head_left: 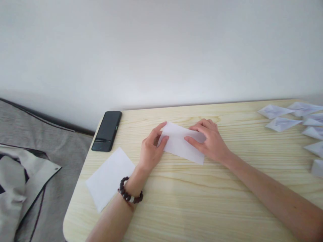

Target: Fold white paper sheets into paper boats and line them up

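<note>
A white sheet of paper (180,141), longer than it is wide, lies at a slant between my two hands over the wooden table. My left hand (153,148) grips its left end, thumb on the near face and fingers at the upper corner. On the right end, my right hand (210,141) has its thumb stretched across the paper, with the fingers curled at the far edge. A second white sheet (109,181) lies flat to the left, partly behind my left forearm, which wears a dark beaded bracelet (130,193).
A black smartphone (106,131) rests at the table's back left corner. Several folded white paper shapes (284,123) sit along the right side. Behind the table (191,208) rises a white wall (176,50). Grey fabric (65,188) with a pale cloth lies left of the table.
</note>
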### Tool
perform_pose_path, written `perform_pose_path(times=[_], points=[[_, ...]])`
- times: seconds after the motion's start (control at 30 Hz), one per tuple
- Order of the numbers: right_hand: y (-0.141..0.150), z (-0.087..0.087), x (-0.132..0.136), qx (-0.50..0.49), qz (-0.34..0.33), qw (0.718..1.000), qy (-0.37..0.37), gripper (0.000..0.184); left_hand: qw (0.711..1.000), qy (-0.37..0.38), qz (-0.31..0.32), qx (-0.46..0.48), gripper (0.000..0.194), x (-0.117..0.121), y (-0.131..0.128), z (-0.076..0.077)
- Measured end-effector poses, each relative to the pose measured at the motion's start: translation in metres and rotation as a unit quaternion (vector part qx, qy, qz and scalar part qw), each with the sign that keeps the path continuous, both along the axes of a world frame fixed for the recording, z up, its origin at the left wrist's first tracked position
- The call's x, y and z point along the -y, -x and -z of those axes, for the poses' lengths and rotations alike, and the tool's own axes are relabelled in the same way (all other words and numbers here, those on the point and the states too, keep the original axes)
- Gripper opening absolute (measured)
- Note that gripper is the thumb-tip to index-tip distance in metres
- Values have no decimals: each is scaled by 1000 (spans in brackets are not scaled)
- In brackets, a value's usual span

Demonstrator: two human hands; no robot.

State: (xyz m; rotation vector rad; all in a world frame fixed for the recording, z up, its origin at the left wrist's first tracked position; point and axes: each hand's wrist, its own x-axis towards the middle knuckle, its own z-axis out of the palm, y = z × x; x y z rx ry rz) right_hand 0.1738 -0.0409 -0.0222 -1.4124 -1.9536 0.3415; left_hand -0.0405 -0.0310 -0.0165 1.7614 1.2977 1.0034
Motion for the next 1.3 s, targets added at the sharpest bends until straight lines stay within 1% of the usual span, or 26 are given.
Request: perform_pose_path(times=[0.03,0.07,0.1,0.13,0.2,0.27,0.3,0.33,0.4,0.43,0.47,0.5,0.53,0.57,0.63,0.67,0.73,0.8,0.87,0.93,1.0,1.07,1.13,1.2,1.3], points=[[-1,-3,0,-29,-24,999,12,20,997,38,-14,73,58,0,-1,-1],[-2,-5,0,-59,-48,997,31,20,988,72,-29,135,69,0,-3,-2],[-4,-7,0,-90,-70,992,54,21,977,98,-47,181,75,0,-4,-3],[-5,-9,-1,-121,-83,986,79,21,967,116,-65,217,74,-1,-6,-3],[-10,-10,-2,-191,-73,971,128,19,950,129,-94,270,59,-4,-10,-4],[-16,-10,-5,-267,-44,946,180,21,934,128,-110,315,44,-11,-17,-3],[-18,-10,-7,-299,-40,928,218,24,926,130,-116,336,43,-15,-21,-3],[-21,-9,-8,-327,-37,910,251,27,917,140,-119,354,44,-20,-26,-3],[-23,-8,-10,-376,-30,880,289,31,899,162,-132,386,51,-29,-36,-3],[-23,-8,-11,-399,-20,870,290,31,885,171,-143,408,56,-32,-40,-3],[-23,-8,-11,-419,-10,863,283,30,878,174,-135,426,56,-34,-43,-3],[-23,-8,-11,-434,-3,858,274,28,879,179,-110,428,54,-35,-45,-3],[-22,-8,-11,-441,-6,856,268,27,890,184,-82,410,49,-35,-45,-4],[-22,-9,-11,-440,-24,856,269,27,906,187,-54,376,44,-34,-45,-4],[-21,-10,-9,-425,-93,853,289,24,946,182,-24,269,32,-30,-41,-5],[-21,-10,-9,-417,-129,847,303,22,958,182,-17,219,29,-28,-39,-6],[-22,-11,-8,-404,-160,838,330,24,968,195,13,157,29,-26,-36,-8],[-22,-11,-8,-380,-152,842,352,25,967,214,25,133,30,-27,-34,-10],[-23,-10,-8,-360,-128,855,352,24,961,222,29,160,35,-30,-33,-9],[-23,-10,-9,-353,-98,872,326,25,949,228,51,211,41,-33,-31,-8],[-25,-10,-9,-345,-84,888,292,24,933,244,98,246,42,-37,-28,-7],[-26,-9,-9,-324,-100,899,277,23,918,270,145,251,36,-38,-25,-7],[-26,-9,-8,-294,-130,903,284,24,911,288,172,242,28,-39,-23,-8],[-26,-7,-8,-268,-142,908,290,25,910,295,177,232,26,-38,-22,-9],[-24,-7,-8,-248,-116,922,272,27,917,290,168,215,27,-36,-25,-9]])
